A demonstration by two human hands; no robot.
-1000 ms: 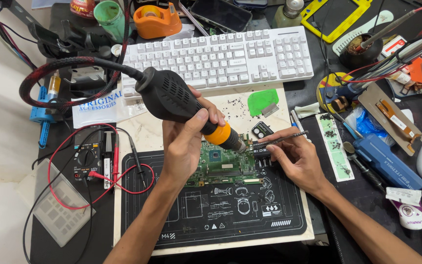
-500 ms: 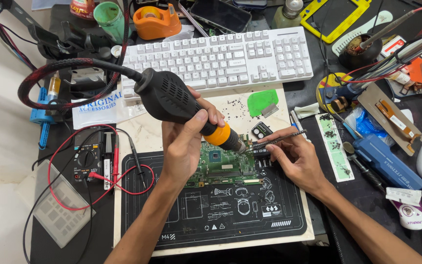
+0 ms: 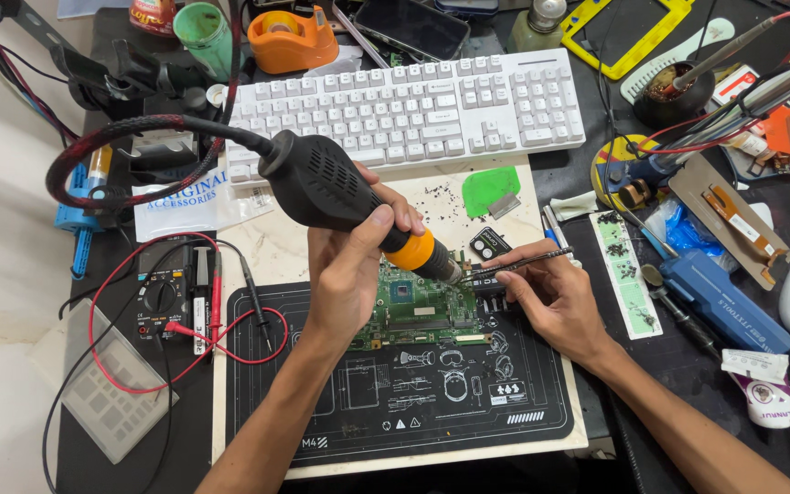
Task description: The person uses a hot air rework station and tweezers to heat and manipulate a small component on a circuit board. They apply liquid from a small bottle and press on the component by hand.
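Your left hand (image 3: 345, 274) grips the hot-air gun (image 3: 340, 197), nozzle aimed at the green circuit board's (image 3: 418, 306) 2 o'clock corner. Your right hand (image 3: 550, 297) pinches tweezers (image 3: 514, 266), tips right by the nozzle. Board sits on the black mat (image 3: 395, 402), approx center, keyboard (image 3: 413, 105) at 12 o'clock. Looks like you're mid-heating a small part; next move prob. needs steady tweezers and even heat, w/o nudging neighbors.

Hot-air nozzle (image 3: 439, 268) nearer tweezers (image 3: 514, 265)
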